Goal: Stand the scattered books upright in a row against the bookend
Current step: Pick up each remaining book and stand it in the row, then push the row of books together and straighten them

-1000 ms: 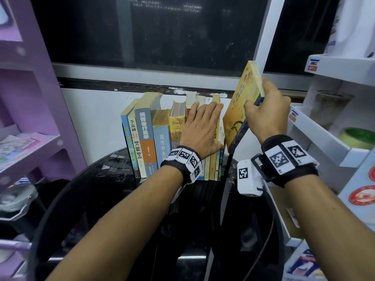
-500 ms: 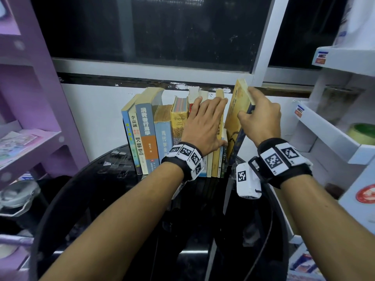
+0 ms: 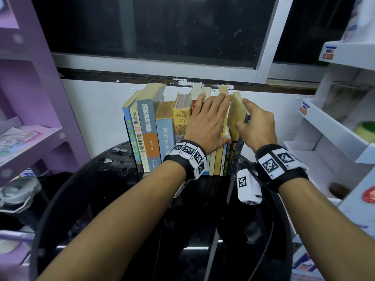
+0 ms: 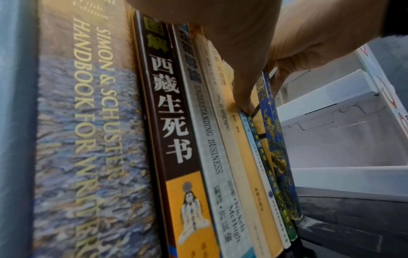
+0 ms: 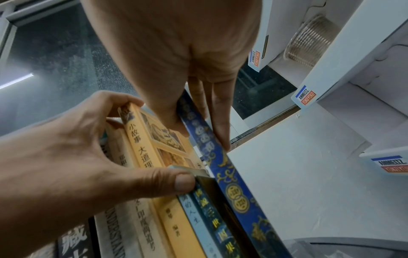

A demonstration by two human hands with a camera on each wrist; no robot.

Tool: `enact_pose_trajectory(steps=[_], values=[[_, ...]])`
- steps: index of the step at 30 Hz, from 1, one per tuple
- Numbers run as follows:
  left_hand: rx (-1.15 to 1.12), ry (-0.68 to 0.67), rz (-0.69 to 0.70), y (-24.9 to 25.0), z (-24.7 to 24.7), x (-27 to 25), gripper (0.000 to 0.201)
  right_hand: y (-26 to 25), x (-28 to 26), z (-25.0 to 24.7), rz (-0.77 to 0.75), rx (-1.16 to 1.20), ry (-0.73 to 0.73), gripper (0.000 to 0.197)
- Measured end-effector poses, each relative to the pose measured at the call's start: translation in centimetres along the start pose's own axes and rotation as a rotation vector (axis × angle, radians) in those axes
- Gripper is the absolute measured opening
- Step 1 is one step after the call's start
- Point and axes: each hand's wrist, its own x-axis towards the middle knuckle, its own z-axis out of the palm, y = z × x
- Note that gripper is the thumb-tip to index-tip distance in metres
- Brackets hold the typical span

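Note:
Several books [image 3: 154, 134] stand upright in a row on the round black table [image 3: 113, 179], backs to the white wall. My left hand [image 3: 211, 120] lies flat on the spines at the right of the row, fingers reaching their tops, thumb [image 5: 183, 183] pressing on a short pale-blue book. My right hand [image 3: 249, 118] pinches the last book, yellow-covered with a blue ornate spine [image 3: 236, 153] [image 5: 234, 192] [image 4: 273, 139], thumb on one cover and fingers on the other. It stands upright at the row's right end. A thin black piece [image 4: 257, 111] shows beside it; I cannot tell whether it is the bookend.
A purple shelf unit [image 3: 40, 118] stands close on the left. White display shelves [image 3: 328, 128] crowd the right, one carrying a green roll [image 3: 365, 130]. A dark window [image 3: 162, 27] is above the books. The table's black front [image 3: 182, 240] lies under my forearms.
My right hand has brought the tilted, raised yellow book down and upright against the right end of the row. My left hand has stayed on the spines.

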Motion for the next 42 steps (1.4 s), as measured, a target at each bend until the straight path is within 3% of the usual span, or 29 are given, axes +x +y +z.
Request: enact_pose_trajectory(steps=[12,25,33,42], values=[[0.007,0.017,0.015,0.1,0.2,0.0,0.112,0.6,0.7,0.4,0.036,-0.056,-0.130,0.049],[0.013,0.024,0.013,0.3,0.2,0.1,0.112,2.2,2.2,1.5,0.060,-0.042,-0.152,0.061],[-0.023,-0.007,0.039,-0.1,-0.6,-0.1,0.111,1.9,2.6,1.8,0.029,-0.058,-0.161,0.055],[-0.141,0.020,0.121,-2.6,-1.8,-1.0,0.089,1.9,2.3,0.7,0.098,0.079,-0.304,0.059]])
